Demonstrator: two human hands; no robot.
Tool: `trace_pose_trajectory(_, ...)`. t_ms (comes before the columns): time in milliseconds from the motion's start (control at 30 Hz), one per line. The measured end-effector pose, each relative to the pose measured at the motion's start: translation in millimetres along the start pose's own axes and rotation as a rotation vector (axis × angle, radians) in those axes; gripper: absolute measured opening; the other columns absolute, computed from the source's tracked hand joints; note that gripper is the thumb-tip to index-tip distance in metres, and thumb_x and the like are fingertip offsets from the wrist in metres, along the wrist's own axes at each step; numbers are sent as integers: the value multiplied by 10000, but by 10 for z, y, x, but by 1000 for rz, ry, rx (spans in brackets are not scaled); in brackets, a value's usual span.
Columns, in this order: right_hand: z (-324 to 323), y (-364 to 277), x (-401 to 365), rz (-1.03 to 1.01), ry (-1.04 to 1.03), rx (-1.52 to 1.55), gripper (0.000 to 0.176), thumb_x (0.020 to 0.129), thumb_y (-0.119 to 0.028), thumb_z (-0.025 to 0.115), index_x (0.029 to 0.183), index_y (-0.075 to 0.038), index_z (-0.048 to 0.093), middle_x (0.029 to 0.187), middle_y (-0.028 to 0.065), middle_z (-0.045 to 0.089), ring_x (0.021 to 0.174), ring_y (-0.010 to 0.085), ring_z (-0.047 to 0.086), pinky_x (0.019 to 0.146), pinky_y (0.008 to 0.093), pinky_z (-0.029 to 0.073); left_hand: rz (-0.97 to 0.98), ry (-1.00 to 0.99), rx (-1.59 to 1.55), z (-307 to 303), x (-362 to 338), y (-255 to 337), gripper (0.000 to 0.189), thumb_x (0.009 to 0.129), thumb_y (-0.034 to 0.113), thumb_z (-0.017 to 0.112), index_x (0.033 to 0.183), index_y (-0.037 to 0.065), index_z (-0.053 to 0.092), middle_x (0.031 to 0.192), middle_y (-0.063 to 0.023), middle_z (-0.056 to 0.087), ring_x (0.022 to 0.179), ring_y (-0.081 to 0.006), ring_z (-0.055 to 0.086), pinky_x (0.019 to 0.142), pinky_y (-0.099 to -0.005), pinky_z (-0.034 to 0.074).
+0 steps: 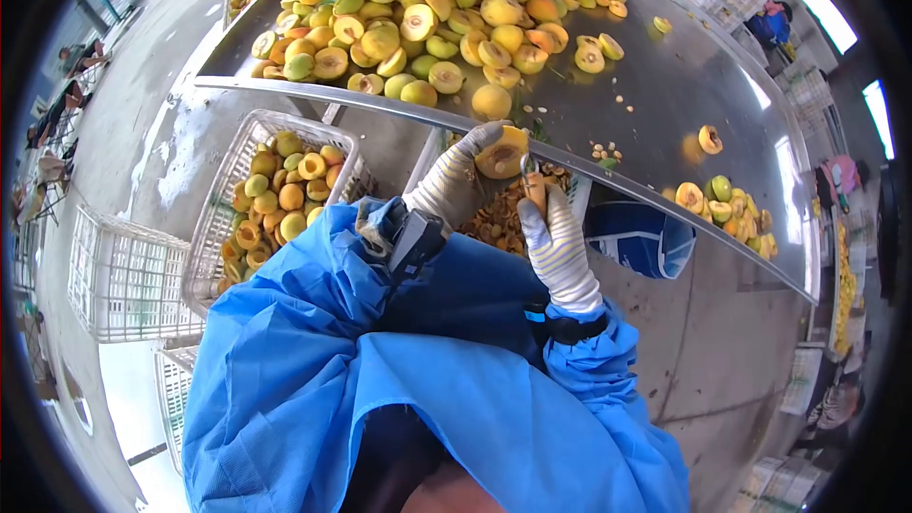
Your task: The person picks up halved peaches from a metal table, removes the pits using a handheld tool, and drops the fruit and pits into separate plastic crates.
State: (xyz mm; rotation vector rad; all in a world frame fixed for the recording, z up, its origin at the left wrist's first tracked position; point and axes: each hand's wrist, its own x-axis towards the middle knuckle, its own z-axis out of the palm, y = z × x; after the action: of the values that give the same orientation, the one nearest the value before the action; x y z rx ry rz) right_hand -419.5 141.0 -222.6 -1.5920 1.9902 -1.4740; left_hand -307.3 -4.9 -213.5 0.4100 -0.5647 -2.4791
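My left hand [456, 176], in a striped glove with a grey fingertip coating, grips a yellow peach half [503, 154] at the metal table's near edge. Its cut face is turned toward my right hand. Closed around the wooden handle of a pitting knife [534, 185] is my gloved right hand [560, 247]; the tool's curved metal loop points up beside the peach half. Under both hands a crate holds brownish pits and scraps [499, 218]. A big heap of whole and halved peaches [418, 14] lies on the table just beyond.
The steel table [608, 109] has a raised metal rim, with loose pits and a smaller peach pile [727, 204] at right. A white crate of peach halves [356, 176] stands at my left, near another crate [128, 271]. A blue bag [641, 237] sits below the rim. People work farther off.
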Motion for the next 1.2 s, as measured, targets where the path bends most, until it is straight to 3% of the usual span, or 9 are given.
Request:
trace_pose_trajectory(67,13,86,-33,-7,-11,-105,376,947,-294,657,1124,31,592,763,278,644,703,468,633,576,485,482,-27,-10,-7,30,-42,-32,452,932,300,688,1264,47,513,1133,-121,638,1031,-244,660,900,-389,577)
trace_pose_trajectory(300,36,-9,-19,-102,31,-417,319,933,-284,645,1049,4,575,701,246,643,642,432,648,569,503,508,-69,18,52,-28,-1,-138,513,899,421,717,1218,46,571,1109,-85,622,1042,-190,627,927,-319,553)
trace_pose_trajectory(533,78,-70,-27,93,-189,-541,451,955,-301,606,1149,104,556,731,271,640,704,459,640,637,519,508,61,-13,144,36,-86,-156,445,946,280,653,1308,93,472,1175,-111,593,1062,-230,615,908,-379,538)
trace_pose_trajectory(633,172,-126,-78,156,-185,-389,433,962,-297,593,1148,91,549,756,296,635,712,481,630,639,525,500,130,-18,240,114,-135,-164,453,953,313,631,1312,85,473,1184,-109,588,1057,-221,607,916,-382,528)
trace_pose_trajectory(733,98,-147,-88,348,-297,149,481,976,-401,580,1236,0,528,740,168,653,586,346,624,559,465,508,239,-65,420,13,-103,-182,452,958,353,614,1297,78,495,1194,-103,591,1045,-209,602,908,-380,519)
trace_pose_trajectory(800,-45,-205,-63,634,-460,612,486,968,-498,587,1200,-73,542,693,2,563,471,137,520,412,309,433,304,-147,597,-28,-96,-106,448,957,378,611,1276,76,521,1191,-96,598,1035,-192,597,889,-365,516)
trace_pose_trajectory(900,-162,-289,-3,899,-546,985,396,971,-480,593,1109,-112,547,656,-20,493,443,75,465,367,236,357,143,-87,551,2,-148,-36,432,961,401,598,1240,74,562,1183,-87,611,1030,-166,587,860,-325,507)
trace_pose_trajectory(1033,-34,-256,-62,702,-482,657,366,971,-489,585,1025,-129,540,655,-19,495,445,83,468,378,236,373,172,-88,654,-34,-105,-58,403,959,397,598,1192,68,627,1111,-76,654,963,-140,610,794,-271,510)
trace_pose_trajectory(1200,-99,-254,-40,939,-542,899,361,987,-468,565,1000,-108,550,638,-16,484,423,76,444,364,210,333,-9,-161,700,-125,9,39,346,967,376,606,1121,79,694,1022,-6,676,834,-75,589,693,-235,489)
